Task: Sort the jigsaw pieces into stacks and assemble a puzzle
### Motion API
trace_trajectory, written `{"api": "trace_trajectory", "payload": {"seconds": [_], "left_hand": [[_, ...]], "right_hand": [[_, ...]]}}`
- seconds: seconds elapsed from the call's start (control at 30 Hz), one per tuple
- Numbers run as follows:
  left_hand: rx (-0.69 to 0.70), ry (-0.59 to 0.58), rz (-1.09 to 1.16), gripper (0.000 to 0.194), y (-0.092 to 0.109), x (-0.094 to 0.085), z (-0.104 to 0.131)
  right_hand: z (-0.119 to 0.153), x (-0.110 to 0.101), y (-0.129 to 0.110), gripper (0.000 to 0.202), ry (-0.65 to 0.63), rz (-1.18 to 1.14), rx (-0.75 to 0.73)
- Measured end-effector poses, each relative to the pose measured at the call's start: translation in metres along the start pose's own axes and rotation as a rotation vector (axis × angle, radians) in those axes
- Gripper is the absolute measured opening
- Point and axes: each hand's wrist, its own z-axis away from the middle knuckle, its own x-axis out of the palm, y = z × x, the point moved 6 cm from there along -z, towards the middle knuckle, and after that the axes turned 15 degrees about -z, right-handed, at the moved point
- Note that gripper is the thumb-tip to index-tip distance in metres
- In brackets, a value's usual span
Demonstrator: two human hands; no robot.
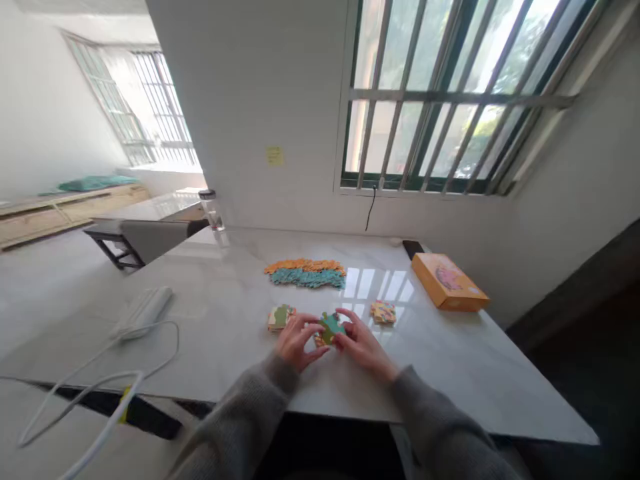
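Between my two hands, near the table's front edge, is a green and teal jigsaw puzzle piece (331,327). My right hand (364,345) pinches its right side with thumb and fingers. On the other side, my left hand (299,341) has its fingertips at the piece's left edge, with the thumb lower down. Part of another patterned piece shows just under it. Close to my left hand sits a small stack of puzzle pieces (279,319) with green and cream on top. Right of my right hand lies another small stack of puzzle pieces (383,312), orange and multicoloured.
Farther back on the white table (225,293) lie overlapping rows of orange pieces (300,265) and teal pieces (307,278). An orange box (449,281) and a black phone (413,249) are at the right. A white power strip (145,310) with cable is left; a bottle (211,210) stands behind.
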Motion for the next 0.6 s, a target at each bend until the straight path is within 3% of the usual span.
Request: {"api": "trace_trajectory", "payload": {"seconds": [0.17, 0.33, 0.6], "left_hand": [[0.014, -0.042, 0.0, 0.03, 0.008, -0.001, -0.001], [0.028, -0.169, 0.022, 0.052, 0.013, -0.002, -0.006], [0.016, -0.253, 0.12, 0.047, 0.014, 0.003, -0.001]], "right_hand": [[-0.001, -0.019, -0.006, 0.045, 0.189, 0.069, -0.076], [0.002, -0.009, -0.003, 0.038, 0.072, 0.053, -0.016], [0.002, -0.005, -0.007, 0.042, 0.039, 0.054, -0.049]]}}
